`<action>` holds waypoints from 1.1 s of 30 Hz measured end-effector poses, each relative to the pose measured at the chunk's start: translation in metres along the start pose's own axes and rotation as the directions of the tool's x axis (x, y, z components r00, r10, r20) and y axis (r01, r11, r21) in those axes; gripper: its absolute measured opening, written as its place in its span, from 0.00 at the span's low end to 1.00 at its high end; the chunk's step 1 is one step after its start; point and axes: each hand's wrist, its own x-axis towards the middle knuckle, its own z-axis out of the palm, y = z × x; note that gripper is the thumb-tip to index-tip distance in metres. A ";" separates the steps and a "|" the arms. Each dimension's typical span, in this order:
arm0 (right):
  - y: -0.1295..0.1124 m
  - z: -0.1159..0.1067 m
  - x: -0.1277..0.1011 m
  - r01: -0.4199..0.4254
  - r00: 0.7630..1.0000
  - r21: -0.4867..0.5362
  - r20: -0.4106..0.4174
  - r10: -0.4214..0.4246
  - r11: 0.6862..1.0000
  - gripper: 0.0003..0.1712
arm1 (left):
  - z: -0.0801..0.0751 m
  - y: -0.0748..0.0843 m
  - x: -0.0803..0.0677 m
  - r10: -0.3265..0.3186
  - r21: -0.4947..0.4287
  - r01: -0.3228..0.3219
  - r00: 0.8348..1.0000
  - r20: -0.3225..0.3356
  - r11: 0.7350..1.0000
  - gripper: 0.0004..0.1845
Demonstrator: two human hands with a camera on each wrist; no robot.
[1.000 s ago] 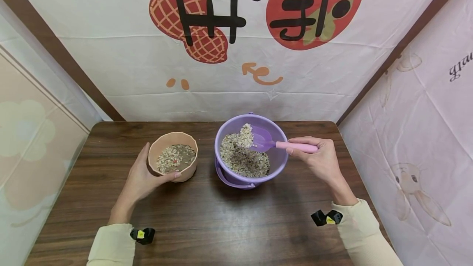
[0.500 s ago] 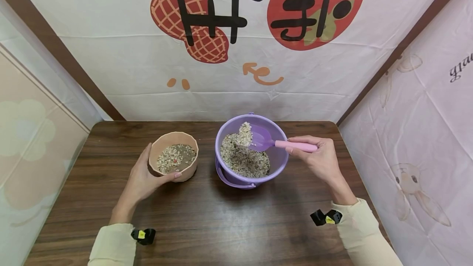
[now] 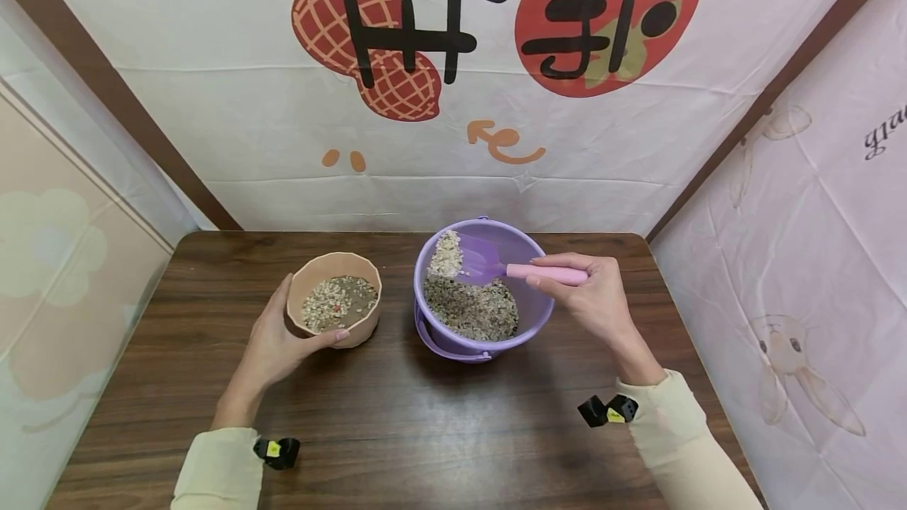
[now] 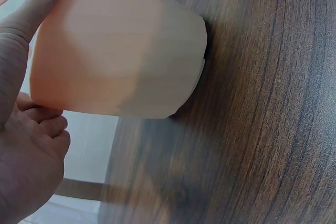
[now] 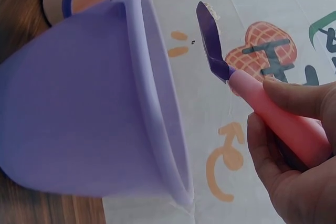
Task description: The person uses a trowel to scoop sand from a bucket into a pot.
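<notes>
Fingers and thumb of the left hand [image 3: 272,341] curl round the peach bowl [image 3: 335,301], left of frame centre on the wooden table [image 3: 397,423]. Right hand [image 3: 591,301] pinches the pink handle of a purple scoop [image 3: 482,264] heaped with grain mix [image 3: 446,252], raised over the purple bucket [image 3: 524,313] just right of centre.

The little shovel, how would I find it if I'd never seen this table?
Look at the brown wooden table, then the purple bucket of grain mix. Above it the right hand holds the shovel: purple blade, pink handle, heaped with pale flakes.
</notes>
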 end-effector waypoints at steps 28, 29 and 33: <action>-0.023 0.061 0.022 0.068 0.993 0.041 0.098 -0.071 0.997 0.14 | 0.001 0.000 0.000 -0.019 -0.031 0.019 1.000 -0.009 0.999 0.73; -0.024 0.063 0.022 0.068 0.992 0.037 0.099 -0.071 0.997 0.14 | 0.001 0.000 0.000 -0.020 -0.031 0.020 1.000 -0.008 0.999 0.73; -0.028 0.070 0.024 0.058 0.993 0.012 0.102 -0.059 0.998 0.14 | 0.000 -0.001 0.000 -0.022 -0.035 0.022 1.000 -0.008 0.999 0.73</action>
